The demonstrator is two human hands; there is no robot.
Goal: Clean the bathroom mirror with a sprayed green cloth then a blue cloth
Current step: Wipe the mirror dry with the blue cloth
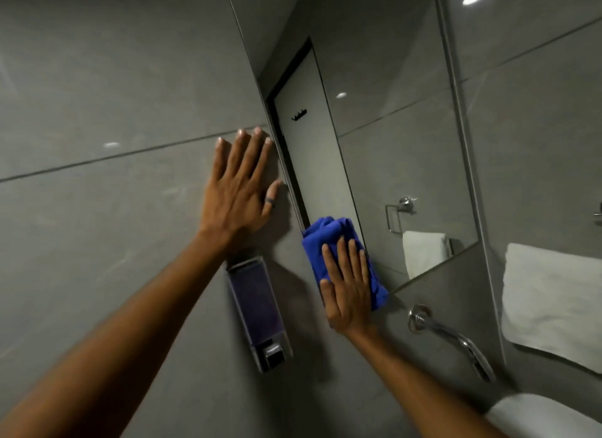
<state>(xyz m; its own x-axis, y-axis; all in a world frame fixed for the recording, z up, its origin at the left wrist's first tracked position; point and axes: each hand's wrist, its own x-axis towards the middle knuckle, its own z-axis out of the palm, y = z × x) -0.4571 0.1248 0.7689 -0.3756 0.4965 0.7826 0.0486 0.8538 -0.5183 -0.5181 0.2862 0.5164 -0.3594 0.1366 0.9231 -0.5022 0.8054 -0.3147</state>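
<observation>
The bathroom mirror [384, 118] hangs on the grey tiled wall, tilted in my view. A folded blue cloth [329, 238] lies flat against the mirror's lower left corner. My right hand [348, 284] presses on the cloth with fingers spread over it. My left hand [239, 186] rests flat on the wall tile just left of the mirror's edge, fingers apart, a dark ring on the thumb, holding nothing. No green cloth is in view.
A wall-mounted soap dispenser [260, 310] sits below my left hand. A chrome wall faucet [452, 336] juts out below the mirror. A white towel [550, 300] hangs at the right. A white basin edge [547, 415] shows at bottom right.
</observation>
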